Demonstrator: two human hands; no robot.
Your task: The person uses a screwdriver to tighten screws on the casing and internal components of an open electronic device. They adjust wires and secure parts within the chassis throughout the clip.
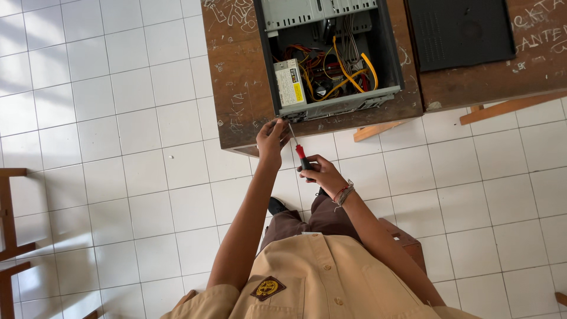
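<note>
Right hand: your right hand is clenched around the red and black handle of the screwdriver, below the near edge of the desk.
Left hand: your left hand sits at the near edge of the desk, fingertips pinched at the screwdriver tip by the lower left corner of the computer case; it seems to steady the tip or a small screw, but the view is too small to tell which.
Screwdriver: it slants up from your right hand toward the case's near rim, shaft thin and bare.
Slip risk: if the tip jumps off the screw head, it can jab your left fingertips, since they touch the shaft.
Drop risk: a loosened screw can roll off the desk edge onto the white tiled floor, because the work happens right at that edge.
Case risk: the case lies close to the near edge of the desk; a hard push could shift it.
Case contents: the open case holds a grey power supply at its left side, a tangle of yellow, red and black cables in the middle, and a metal drive bay at the far end.
Beside it: a black side panel lies flat on the neighbouring desk to the right.
</note>
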